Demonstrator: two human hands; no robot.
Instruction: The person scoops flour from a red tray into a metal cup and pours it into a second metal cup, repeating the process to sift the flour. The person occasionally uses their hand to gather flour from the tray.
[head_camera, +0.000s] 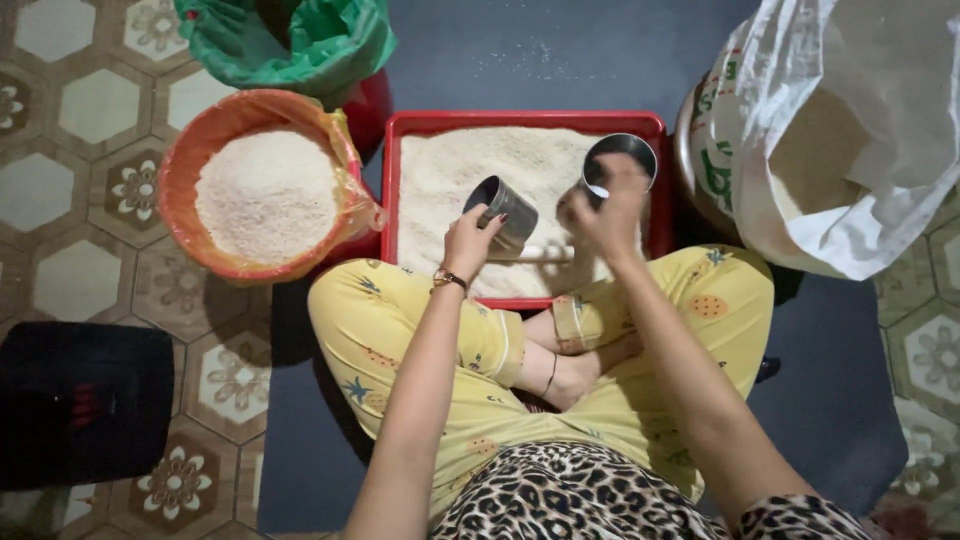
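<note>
1. I see the left hand (470, 240) wrapped around a dark metal cup (503, 208), tilted on its side, mouth facing up-left, held above the red tray (525, 122) of white grain.
2. The right hand (608, 215) grips a second metal cup (622, 160) from its near side, fingers curled on the wall, mouth toward the camera, a little grain inside.
3. Risk: both cups are close together over the tray; a knock between them could shake grain onto the yellow trousers (400, 330) just below the hands.
4. Risk: the left cup's tilt may dump any contents early; I can't tell if it's loaded.
5. Left of the hands the orange basin (190, 165) is heaped; a stray elbow could spill it.
6. Right of the hands the open sack (850, 140) leans and could slump onto the tray.
</note>
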